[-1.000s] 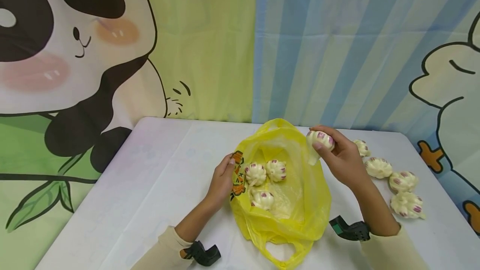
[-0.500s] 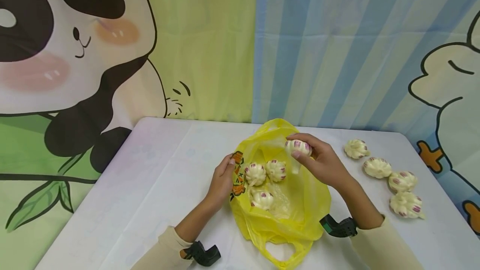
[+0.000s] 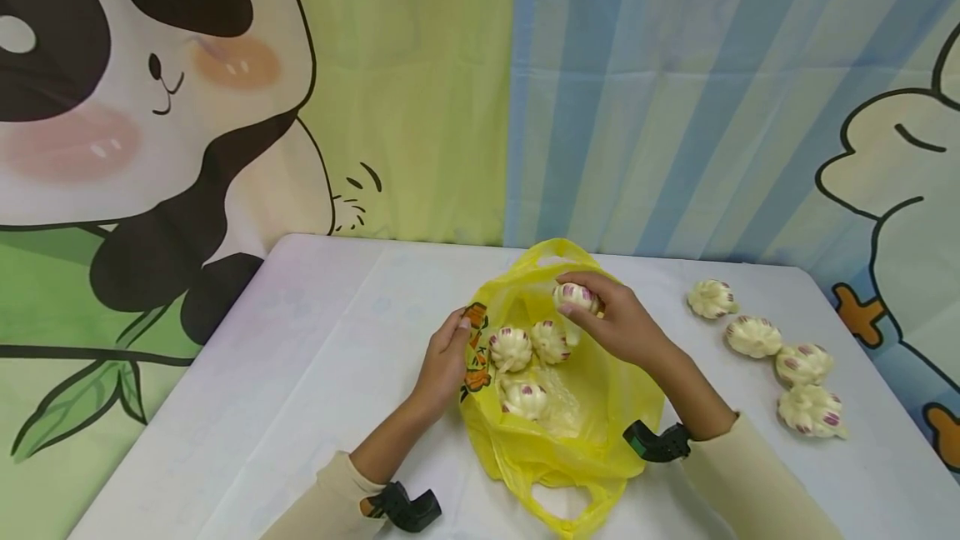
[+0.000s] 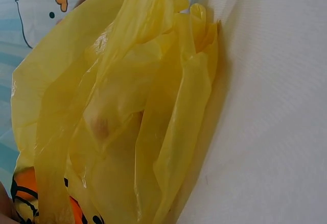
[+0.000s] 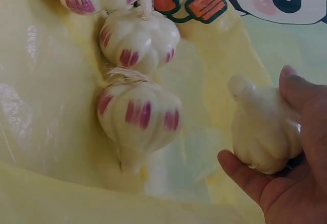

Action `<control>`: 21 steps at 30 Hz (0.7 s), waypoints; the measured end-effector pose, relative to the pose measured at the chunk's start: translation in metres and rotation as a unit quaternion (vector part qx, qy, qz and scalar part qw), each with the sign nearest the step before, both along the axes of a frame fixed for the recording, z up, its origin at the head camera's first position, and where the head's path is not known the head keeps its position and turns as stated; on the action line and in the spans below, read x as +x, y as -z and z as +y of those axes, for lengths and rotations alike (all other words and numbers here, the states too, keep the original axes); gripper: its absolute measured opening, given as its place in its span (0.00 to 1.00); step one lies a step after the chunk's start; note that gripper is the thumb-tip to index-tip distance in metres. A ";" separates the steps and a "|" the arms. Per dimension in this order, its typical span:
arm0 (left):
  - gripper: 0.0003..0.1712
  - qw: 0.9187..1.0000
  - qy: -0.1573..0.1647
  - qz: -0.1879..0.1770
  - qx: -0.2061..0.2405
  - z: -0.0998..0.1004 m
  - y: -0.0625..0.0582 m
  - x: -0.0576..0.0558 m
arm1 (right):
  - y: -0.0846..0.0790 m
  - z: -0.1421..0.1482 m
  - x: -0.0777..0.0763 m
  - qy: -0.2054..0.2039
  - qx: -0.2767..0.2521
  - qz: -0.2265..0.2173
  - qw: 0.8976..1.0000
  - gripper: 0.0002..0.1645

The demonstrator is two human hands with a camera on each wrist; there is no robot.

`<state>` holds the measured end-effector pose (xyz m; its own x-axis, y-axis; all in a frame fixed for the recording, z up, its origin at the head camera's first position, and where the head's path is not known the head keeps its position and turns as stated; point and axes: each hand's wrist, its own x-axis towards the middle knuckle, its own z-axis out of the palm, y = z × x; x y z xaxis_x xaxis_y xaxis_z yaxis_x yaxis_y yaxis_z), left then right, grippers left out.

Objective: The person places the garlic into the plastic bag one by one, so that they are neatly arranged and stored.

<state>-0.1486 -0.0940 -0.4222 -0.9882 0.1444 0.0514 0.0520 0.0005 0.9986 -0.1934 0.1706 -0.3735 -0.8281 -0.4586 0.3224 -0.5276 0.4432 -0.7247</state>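
A yellow plastic bag lies with its mouth spread wide on the table. My left hand pinches the bag's left rim, where an orange and black print shows; in the left wrist view the bag hides most of that hand. Over the bag's far part, my right hand grips a garlic bulb, white with purple streaks. In the right wrist view the held garlic bulb sits between thumb and fingers. Inside the bag lie three more bulbs, among them a left bulb and a near bulb.
Several garlic bulbs stand in a slanting row at the table's right, from a far bulb to a near bulb. The white table ends at a printed curtain behind. A bag handle loop points toward the person.
My right hand has moved left with the garlic bulb, from the bag's right rim to over its opening. The left hand keeps its place on the rim.
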 end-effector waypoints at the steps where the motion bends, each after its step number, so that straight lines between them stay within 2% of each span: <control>1: 0.23 1.000 0.003 -0.001 0.004 0.000 -0.003 0.002 | 0.002 0.000 -0.001 0.007 0.005 0.000 1.000 0.23; 6: 0.23 1.000 0.008 0.002 0.011 0.003 -0.022 0.011 | 0.010 0.000 -0.007 0.033 0.034 0.001 0.999 0.24; 9: 0.23 1.000 0.007 0.005 0.005 0.004 -0.029 0.015 | 0.015 0.000 -0.009 0.044 0.052 0.000 0.998 0.25; 17: 0.22 1.000 -0.005 0.003 -0.015 0.003 -0.029 0.015 | 0.030 0.000 -0.011 0.048 0.048 -0.012 0.998 0.25; 21: 0.22 1.000 -0.002 0.007 -0.012 0.003 -0.028 0.015 | 0.037 0.000 -0.011 0.040 0.054 -0.024 0.997 0.26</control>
<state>-0.1337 -0.0914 -0.3942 -0.9880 0.1416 0.0624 0.0664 0.0237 0.9975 -0.2042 0.1706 -0.4108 -0.8765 -0.4205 0.2342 -0.4536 0.5589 -0.6941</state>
